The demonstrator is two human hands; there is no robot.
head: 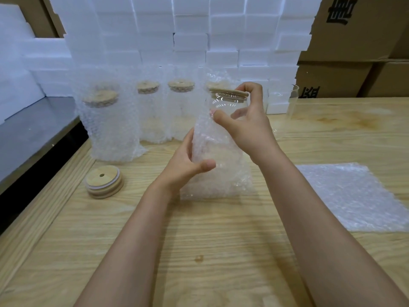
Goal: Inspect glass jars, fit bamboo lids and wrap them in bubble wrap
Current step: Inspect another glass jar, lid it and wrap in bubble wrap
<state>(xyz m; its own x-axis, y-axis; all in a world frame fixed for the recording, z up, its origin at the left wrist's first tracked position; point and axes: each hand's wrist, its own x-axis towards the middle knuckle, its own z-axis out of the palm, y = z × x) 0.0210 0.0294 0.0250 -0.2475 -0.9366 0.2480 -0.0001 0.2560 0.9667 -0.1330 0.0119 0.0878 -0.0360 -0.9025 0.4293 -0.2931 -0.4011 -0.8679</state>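
Observation:
A clear glass jar [223, 107] with a bamboo lid [228, 93] is held tilted above the wooden table [199, 240]. A bubble wrap sheet [219, 171] covers its lower part and trails onto the table. My left hand [188, 165] grips the wrapped lower body of the jar. My right hand [245, 120] holds the jar near its top, with fingers curled over the lid's rim and the thumb pressing on the wrap's edge.
Several wrapped, lidded jars [110, 127] stand at the back left. A short stack of bamboo lids [104, 181] lies at the left. A flat bubble wrap sheet [356, 196] lies at the right, a bare glass jar [293, 103] behind it. White foam blocks [199, 41] and cardboard boxes [358, 41] line the back.

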